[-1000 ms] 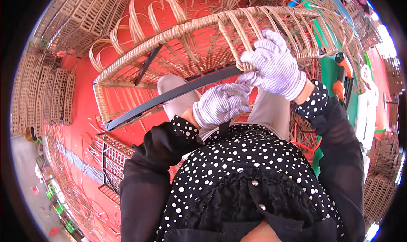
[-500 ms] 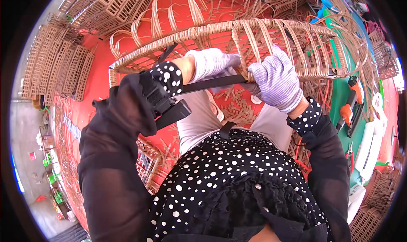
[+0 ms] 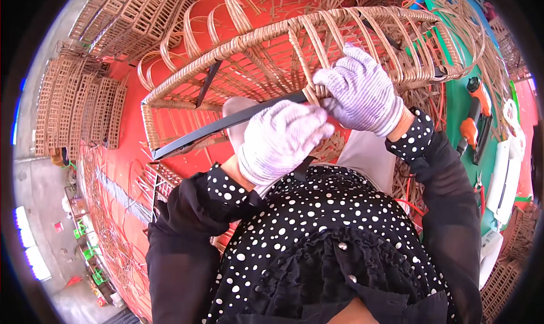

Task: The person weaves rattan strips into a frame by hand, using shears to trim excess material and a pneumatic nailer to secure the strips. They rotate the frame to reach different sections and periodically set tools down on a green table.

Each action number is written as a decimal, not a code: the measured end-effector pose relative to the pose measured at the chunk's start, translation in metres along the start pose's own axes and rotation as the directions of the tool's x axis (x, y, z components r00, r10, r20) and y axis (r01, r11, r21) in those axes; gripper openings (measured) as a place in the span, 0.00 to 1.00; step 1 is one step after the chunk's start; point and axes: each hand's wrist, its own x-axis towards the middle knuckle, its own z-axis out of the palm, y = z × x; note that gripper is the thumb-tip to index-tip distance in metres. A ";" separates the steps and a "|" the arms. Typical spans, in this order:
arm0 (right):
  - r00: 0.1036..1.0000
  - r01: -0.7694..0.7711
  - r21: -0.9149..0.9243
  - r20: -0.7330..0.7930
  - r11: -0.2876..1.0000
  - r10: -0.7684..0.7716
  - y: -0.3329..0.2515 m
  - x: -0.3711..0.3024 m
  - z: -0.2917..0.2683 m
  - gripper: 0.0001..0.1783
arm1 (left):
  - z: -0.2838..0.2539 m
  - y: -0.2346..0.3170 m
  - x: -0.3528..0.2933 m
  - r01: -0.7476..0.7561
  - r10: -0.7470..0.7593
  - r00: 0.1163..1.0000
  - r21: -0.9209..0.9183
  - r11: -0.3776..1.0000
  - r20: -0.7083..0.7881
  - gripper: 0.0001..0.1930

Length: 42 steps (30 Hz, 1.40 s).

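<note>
A tan woven rattan-like basket (image 3: pixel 238 43) lies tilted before me, its rim wrapped in strip. Along its near side runs a bare dark flat frame bar (image 3: pixel 212 124). A tan rattan strip (image 3: pixel 301 54) comes down from the wrapped rim to the bar, where both hands meet. My right hand (image 3: pixel 362 91), in a pale striped glove, is closed on the strip at the bar. My left hand (image 3: pixel 280 136), in a matching glove, sits just below and left of it. Its fingers are bent and pressed together near the strip's lower part; what they pinch is hidden.
Stacks of woven baskets (image 3: pixel 73 106) stand at the left and far left on the red floor (image 3: pixel 122 171). Loose strips lie at the far right. On the green surface (image 3: pixel 456 128) at the right lie an orange-and-black power tool (image 3: pixel 470 131) and red-handled pliers (image 3: pixel 480 191).
My left hand has come out from behind the strip, toward me, uncovering the dark bar. The basket has shifted slightly up and left. My right hand stays at the strip.
</note>
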 end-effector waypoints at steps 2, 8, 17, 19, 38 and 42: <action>0.997 0.001 0.137 -0.077 0.991 0.009 -0.002 0.001 -0.007 0.20 | 0.002 -0.004 -0.011 -0.126 0.111 0.989 0.162 0.979 0.101 0.17; 0.993 -0.019 0.082 0.119 0.996 0.009 -0.007 0.010 -0.011 0.21 | 0.009 -0.017 -0.021 -0.168 0.138 0.974 0.164 0.972 0.179 0.16; 0.982 0.050 -0.037 0.184 0.998 -0.043 -0.011 0.007 -0.005 0.22 | -0.049 -0.029 0.031 0.505 -0.498 0.814 0.063 0.861 0.299 0.09; 0.983 0.072 -0.048 0.170 0.996 -0.063 -0.013 0.007 -0.007 0.22 | -0.037 -0.065 0.042 0.276 -0.257 0.741 0.068 0.959 0.621 0.20; 0.999 0.039 -0.054 0.025 0.998 -0.037 -0.023 -0.003 0.000 0.22 | 0.014 -0.074 0.044 0.983 -0.336 -0.044 0.101 0.155 0.941 0.09; 1.000 0.022 -0.046 -0.008 0.999 -0.022 -0.022 -0.004 0.001 0.22 | -0.013 -0.072 0.036 0.919 -0.452 0.320 -0.388 -0.064 0.833 0.14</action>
